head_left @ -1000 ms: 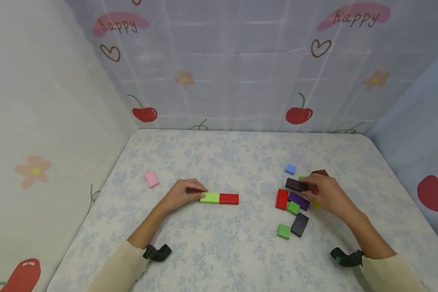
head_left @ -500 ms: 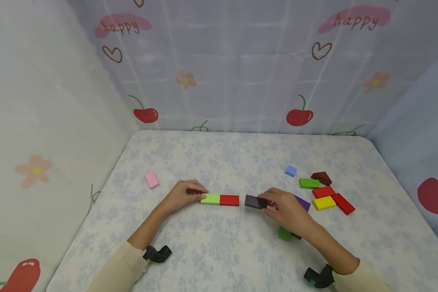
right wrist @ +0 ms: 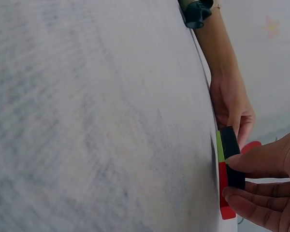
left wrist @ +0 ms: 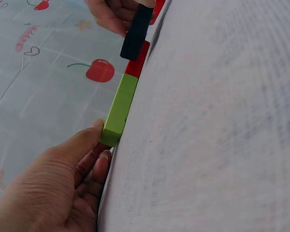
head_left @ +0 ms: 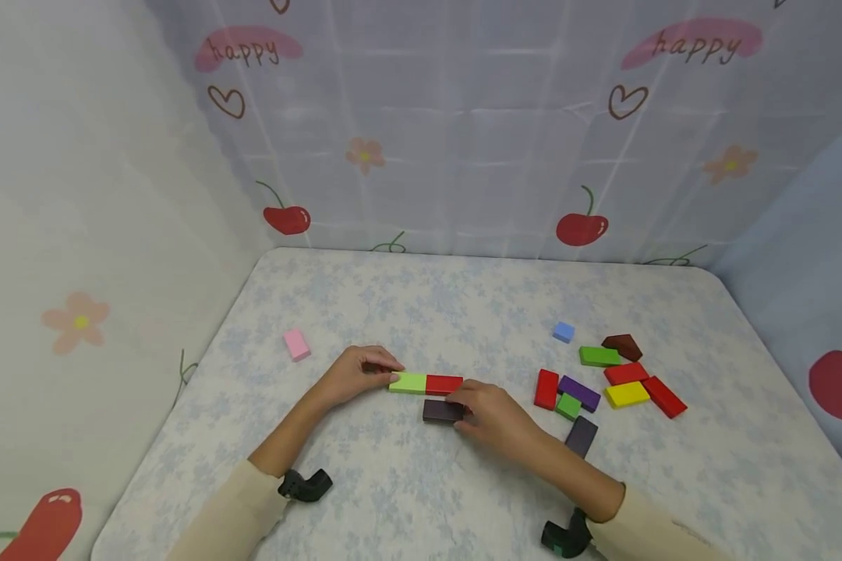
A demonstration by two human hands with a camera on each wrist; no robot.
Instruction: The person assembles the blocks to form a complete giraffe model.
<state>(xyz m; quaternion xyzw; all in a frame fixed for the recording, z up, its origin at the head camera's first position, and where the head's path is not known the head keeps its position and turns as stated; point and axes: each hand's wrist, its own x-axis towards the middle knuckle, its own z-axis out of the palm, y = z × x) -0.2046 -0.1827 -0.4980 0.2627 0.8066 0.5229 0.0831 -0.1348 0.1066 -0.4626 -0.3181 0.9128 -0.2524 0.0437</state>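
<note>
On a pale floral counter, scattered coloured blocks lie to the right. Near the middle, the right hand pinches a dark block, raised on the near side of a red block and a lime-green block set end to end. The left hand pinches the lime-green block's outer end. The step seems to be placing the dark block; the next move likely calls for squaring and lowering it.
</note>
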